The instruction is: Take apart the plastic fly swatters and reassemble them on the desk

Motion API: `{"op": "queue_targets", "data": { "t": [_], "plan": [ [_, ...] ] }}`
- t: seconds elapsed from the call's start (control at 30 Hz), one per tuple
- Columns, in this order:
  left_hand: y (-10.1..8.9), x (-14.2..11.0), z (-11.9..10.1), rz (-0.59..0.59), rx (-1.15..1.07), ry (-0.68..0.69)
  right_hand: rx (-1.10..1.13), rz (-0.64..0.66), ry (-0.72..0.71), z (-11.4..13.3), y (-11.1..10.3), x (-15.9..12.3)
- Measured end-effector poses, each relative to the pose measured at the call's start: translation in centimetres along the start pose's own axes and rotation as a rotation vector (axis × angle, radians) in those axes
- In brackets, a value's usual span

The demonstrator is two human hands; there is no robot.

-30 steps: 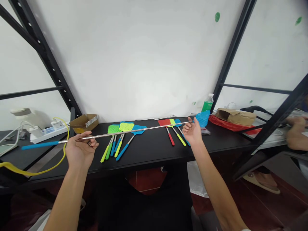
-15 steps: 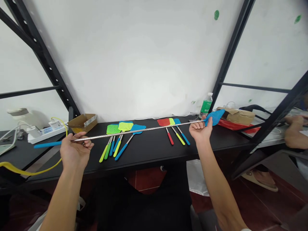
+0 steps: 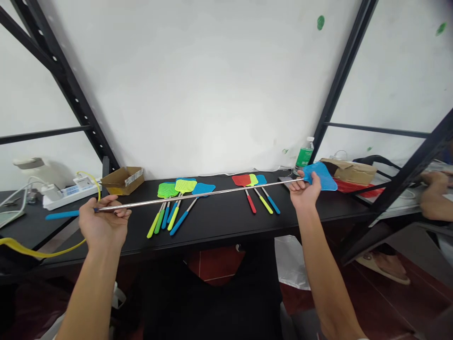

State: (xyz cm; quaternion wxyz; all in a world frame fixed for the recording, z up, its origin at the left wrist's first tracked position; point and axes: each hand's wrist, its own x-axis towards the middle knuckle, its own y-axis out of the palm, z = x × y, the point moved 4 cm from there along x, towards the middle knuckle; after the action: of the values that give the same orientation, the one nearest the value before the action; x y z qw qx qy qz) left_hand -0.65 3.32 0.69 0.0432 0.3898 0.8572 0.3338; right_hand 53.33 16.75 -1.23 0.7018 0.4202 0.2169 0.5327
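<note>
A blue fly swatter (image 3: 212, 193) with a long metal rod stretches across the view above the black table. My left hand (image 3: 105, 221) is closed round the rod near the blue handle at the left. At the other end my right hand (image 3: 306, 189) pinches the swatter where the rod meets its blue head. Behind the rod, several short swatters lie on the table at left centre, with green, yellow and blue heads, among them a yellow head (image 3: 186, 185). A second group to the right includes a red swatter (image 3: 241, 180), a yellow one (image 3: 264, 202) and a blue one (image 3: 272, 202).
A small cardboard box (image 3: 123, 180) sits at the table's back left, near a white power strip (image 3: 71, 194) and yellow cable. A green-labelled bottle (image 3: 304, 153) stands at back right. Black shelf posts frame both sides. Another person's arm (image 3: 437, 193) shows at far right.
My hands have moved slightly apart, the left hand leftward and the right hand rightward, and the rod looks longer. The swatter's blue head has turned to face the camera more.
</note>
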Motion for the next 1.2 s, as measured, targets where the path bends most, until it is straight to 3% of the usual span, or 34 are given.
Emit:
{"op": "queue_targets", "data": {
  "t": [0.23,0.7,1.2],
  "plan": [
    [-0.1,0.2,0.0,0.013,-0.019,0.010,-0.091,-0.022,-0.054,1.0,-1.1,0.8],
    [-2.6,1.8,-1.6,-0.085,-0.021,0.085,-0.037,-0.083,-0.051,2.2,-1.6,0.6],
    [-2.8,1.7,-2.7,-0.128,-0.080,0.156,-0.027,-0.084,-0.049,2.2,-2.3,1.1]
  ]
}}
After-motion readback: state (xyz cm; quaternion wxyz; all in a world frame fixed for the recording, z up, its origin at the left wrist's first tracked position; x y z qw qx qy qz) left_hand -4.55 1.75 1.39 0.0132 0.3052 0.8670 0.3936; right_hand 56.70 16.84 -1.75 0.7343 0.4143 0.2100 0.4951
